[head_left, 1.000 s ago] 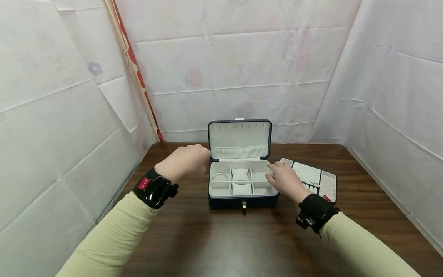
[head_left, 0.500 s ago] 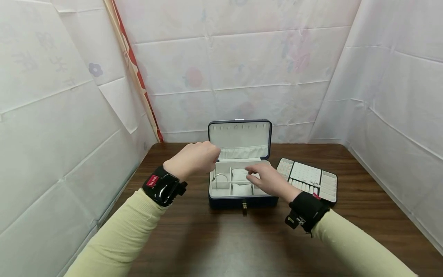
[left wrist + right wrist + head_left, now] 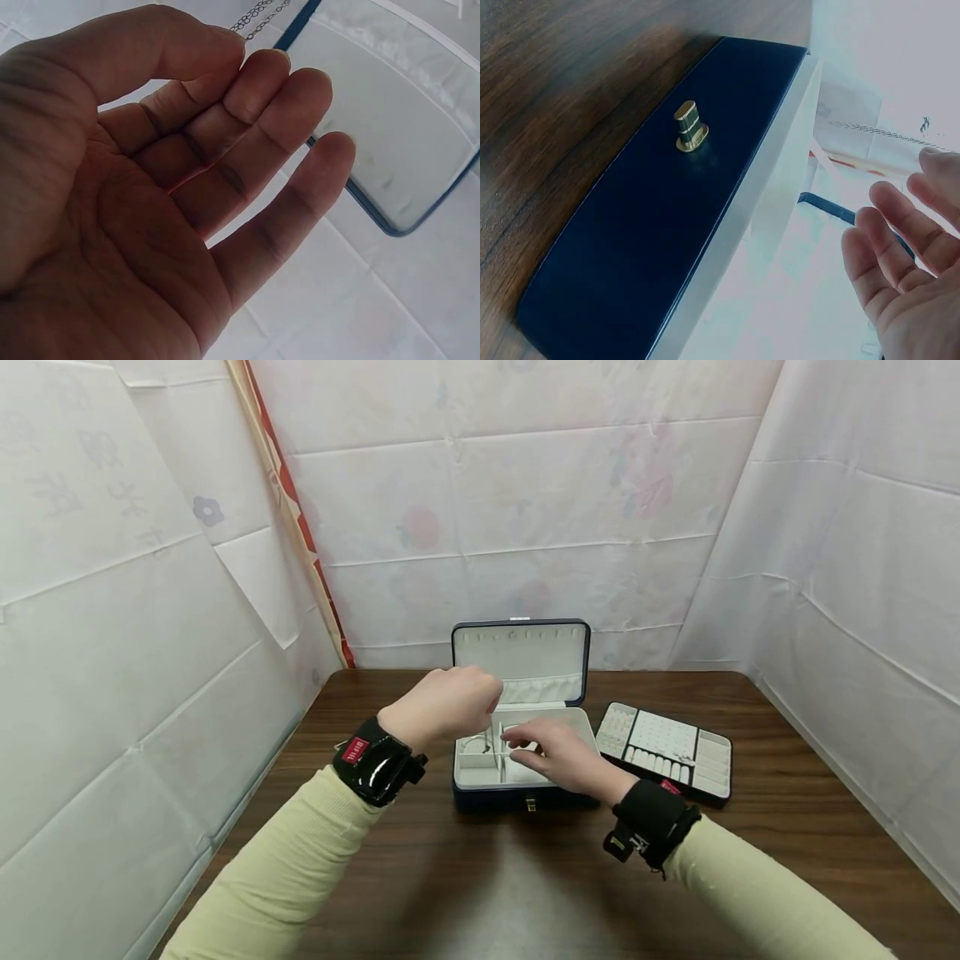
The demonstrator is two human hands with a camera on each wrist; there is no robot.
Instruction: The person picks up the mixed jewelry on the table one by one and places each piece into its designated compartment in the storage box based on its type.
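Note:
A thin silver chain (image 3: 885, 133) hangs from my left hand (image 3: 450, 702), pinched between thumb and index finger; in the left wrist view its doubled strands leave the fingertips. My left hand is over the left side of a navy jewelry box (image 3: 480, 800) with its lid raised. Loosely bent and holding nothing, my right hand (image 3: 558, 756) hovers above the box's middle and right compartments, fingertips close beside the chain. Behind the chain, a ring-shaped bangle (image 3: 472, 742) lies in a left compartment. My right hand hides much of the white cushions.
Right of the box lies a removed jewelry tray (image 3: 663, 739) with ring rolls and small slots. The box's gold clasp (image 3: 691, 131) projects at its front. White patterned sheeting (image 3: 525, 527) encloses the dark wooden table (image 3: 420, 877) at back and sides.
My left hand has moved right over the box, with the chain hanging from it. My right hand has shifted left from the box's right edge toward the chain.

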